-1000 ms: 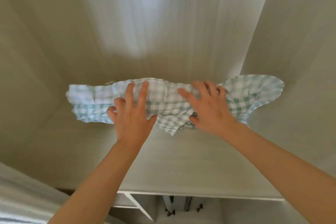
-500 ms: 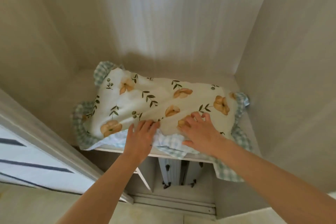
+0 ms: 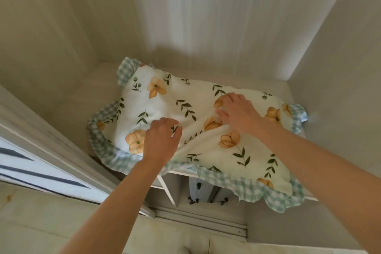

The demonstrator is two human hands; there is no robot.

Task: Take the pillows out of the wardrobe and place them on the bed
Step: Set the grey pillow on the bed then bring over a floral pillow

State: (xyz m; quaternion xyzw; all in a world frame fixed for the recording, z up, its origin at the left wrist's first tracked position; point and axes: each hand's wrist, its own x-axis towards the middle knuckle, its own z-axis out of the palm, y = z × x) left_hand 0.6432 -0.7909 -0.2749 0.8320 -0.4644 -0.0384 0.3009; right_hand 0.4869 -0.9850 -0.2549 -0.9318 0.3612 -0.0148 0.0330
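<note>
The pillow (image 3: 198, 121) lay on the wardrobe shelf (image 3: 309, 197), near edge overhanging. My left hand (image 3: 160, 140) and right hand (image 3: 237, 113) both pinched its floral cover; nothing had reached the bed.

A single wide-angle head-worn camera looks forward and steeply down into an open wardrobe (image 3: 206, 16), close enough that both forearms enter from the bottom edge and reach to mid-frame. The pillow (image 3: 206, 126) on the shelf (image 3: 309, 198) sits at centre, with the left hand (image 3: 159, 142) and right hand (image 3: 237, 111) on it. The wardrobe's side walls bow outward at the frame edges; a strip of floor (image 3: 41, 222) fills the lower left. No second view shares the scene.
</note>
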